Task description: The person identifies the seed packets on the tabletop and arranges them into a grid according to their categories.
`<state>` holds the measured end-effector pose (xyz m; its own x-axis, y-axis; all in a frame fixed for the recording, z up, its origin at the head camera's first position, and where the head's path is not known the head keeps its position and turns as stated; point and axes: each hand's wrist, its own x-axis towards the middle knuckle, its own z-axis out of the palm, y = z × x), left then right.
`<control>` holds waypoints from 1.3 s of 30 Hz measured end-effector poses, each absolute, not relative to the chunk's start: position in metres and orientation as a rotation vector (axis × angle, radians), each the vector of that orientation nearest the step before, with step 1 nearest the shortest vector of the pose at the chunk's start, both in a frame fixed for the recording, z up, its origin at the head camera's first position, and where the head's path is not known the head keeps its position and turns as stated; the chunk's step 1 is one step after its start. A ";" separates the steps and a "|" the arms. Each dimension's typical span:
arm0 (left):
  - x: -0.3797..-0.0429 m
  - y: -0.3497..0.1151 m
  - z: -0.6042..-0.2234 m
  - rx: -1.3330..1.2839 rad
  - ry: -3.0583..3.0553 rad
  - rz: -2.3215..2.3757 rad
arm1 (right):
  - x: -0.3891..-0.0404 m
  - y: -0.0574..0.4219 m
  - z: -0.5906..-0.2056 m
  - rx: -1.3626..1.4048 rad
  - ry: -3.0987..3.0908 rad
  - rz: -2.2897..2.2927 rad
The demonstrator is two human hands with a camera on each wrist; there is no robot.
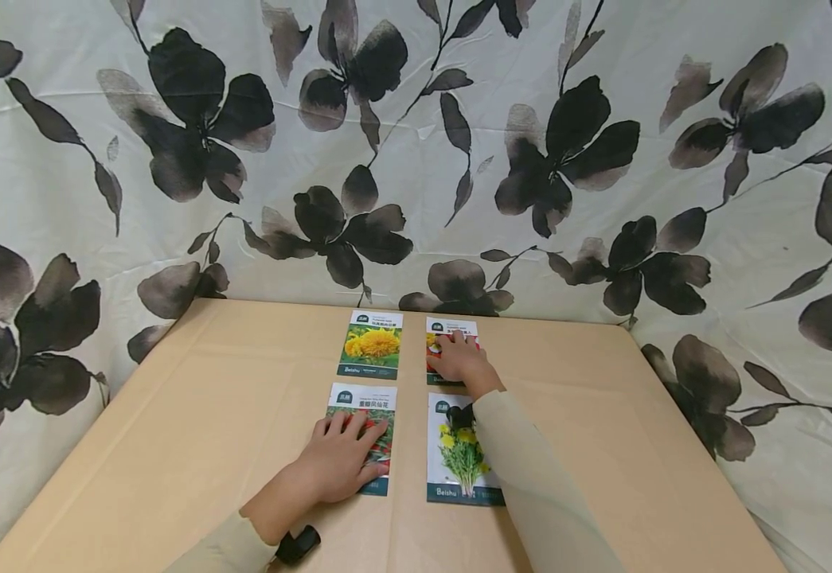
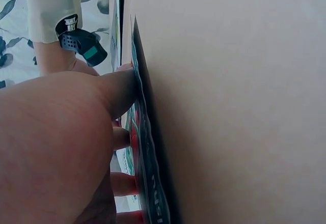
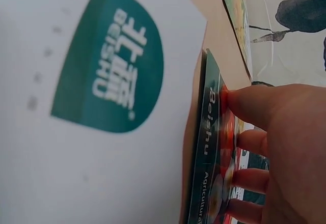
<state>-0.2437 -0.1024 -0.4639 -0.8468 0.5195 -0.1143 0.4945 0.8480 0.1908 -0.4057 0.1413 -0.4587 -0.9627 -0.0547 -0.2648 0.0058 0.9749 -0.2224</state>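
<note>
In the head view, my left hand (image 1: pixel 344 463) rests with spread fingers on a seed packet (image 1: pixel 361 395) showing red flowers, at the near left of a two-by-two layout. Its dark lower edge (image 2: pixel 155 193) lies under the thumb in the left wrist view. Farther off, my right hand (image 1: pixel 461 360) touches the far right seed packet (image 1: pixel 441 325) with extended fingers, covering most of its picture; the right wrist view shows its dark "Beishu" band (image 3: pixel 206 142). Below that hand lies a packet with yellow flowers (image 1: pixel 462 465), partly hidden by the right sleeve.
A packet with a large yellow-orange bloom (image 1: pixel 369 344) lies at the far left of the layout. All rest on a tan tabletop (image 1: pixel 244 382), whose back edge meets a white floral cloth (image 1: pixel 458 239). A black device (image 1: pixel 298 545) sits by the left wrist.
</note>
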 end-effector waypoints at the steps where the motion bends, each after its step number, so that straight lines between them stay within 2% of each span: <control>1: -0.243 -0.102 -0.463 0.786 2.861 0.226 | -0.406 0.142 -0.459 -0.033 2.847 -0.325; 16: -0.250 -0.108 -0.481 0.808 2.900 0.256 | -0.407 0.141 -0.460 -0.068 2.853 -0.286; 31: -0.251 -0.105 -0.461 0.777 2.865 0.313 | -0.410 0.151 -0.463 -0.096 2.854 -0.343; 39: -0.259 -0.110 -0.462 0.804 2.872 0.379 | -0.411 0.161 -0.465 -0.183 2.854 -0.379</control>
